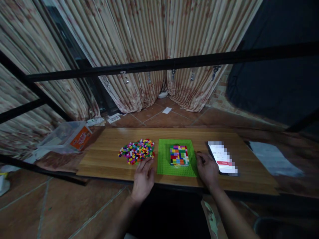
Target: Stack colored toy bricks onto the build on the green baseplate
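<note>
Sits at a low wooden table [107, 170], with both bare forearms reaching in from the near side. Lays the left hand [144, 178] at the near right edge of a heap of small multicoloured bricks [137, 150], with fingers loosely extended, a little bent, and thumb spread away from the fingertips; cannot tell about any brick hidden under those tips. Rests the right hand [208, 170] just beside the right edge of a green baseplate [163, 167], between baseplate and phone [221, 159], with fingers curled inward and thumb near the forefinger; cannot tell from this view whether pinching a brick or not. Has near the middle of the baseplate, between the two hands and apart from both, a squarish brick build [179, 155] in mixed colours, including purple, orange, blue, green, yellow and white. Has the phone lying to the right of the right hand, with lit screen upward and partly pixelated. Faces, beyond the table, a black metal bar [149, 67] in front of striped curtains [134, 36]. Has on the left, past the table's end, a clear plastic box [58, 135] with an orange label [81, 137], and on the right a pale sheet [275, 158].
</note>
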Available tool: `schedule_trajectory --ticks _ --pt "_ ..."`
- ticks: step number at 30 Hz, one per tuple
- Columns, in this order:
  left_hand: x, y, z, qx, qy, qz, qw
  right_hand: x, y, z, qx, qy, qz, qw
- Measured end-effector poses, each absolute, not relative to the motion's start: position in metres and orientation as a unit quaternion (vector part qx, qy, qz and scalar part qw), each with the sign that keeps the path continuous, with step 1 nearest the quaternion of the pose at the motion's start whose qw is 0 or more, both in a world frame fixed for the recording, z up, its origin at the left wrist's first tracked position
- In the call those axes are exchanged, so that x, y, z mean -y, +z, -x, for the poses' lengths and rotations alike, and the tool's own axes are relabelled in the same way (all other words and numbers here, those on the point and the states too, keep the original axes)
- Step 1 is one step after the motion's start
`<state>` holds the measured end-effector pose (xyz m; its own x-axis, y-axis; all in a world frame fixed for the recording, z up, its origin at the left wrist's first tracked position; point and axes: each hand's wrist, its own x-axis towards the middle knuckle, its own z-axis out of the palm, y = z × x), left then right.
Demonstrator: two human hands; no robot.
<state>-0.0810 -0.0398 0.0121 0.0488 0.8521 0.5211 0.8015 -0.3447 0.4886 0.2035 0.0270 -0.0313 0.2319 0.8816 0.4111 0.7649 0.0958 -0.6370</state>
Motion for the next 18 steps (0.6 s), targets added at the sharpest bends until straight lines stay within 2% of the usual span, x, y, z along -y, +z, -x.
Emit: schedule_trajectory --ticks 6,18 --pt "0.07 -0.002 0.113 -0.624 0.373 -0.687 0.016 -0.026 -0.033 -0.206 0.625 0.051 0.666 0.405" --pt "0.052 -0.001 0.138 -0.733 0.357 -0.579 0.013 -0.026 -0.033 -0.209 0.622 0.052 0.681 0.384"
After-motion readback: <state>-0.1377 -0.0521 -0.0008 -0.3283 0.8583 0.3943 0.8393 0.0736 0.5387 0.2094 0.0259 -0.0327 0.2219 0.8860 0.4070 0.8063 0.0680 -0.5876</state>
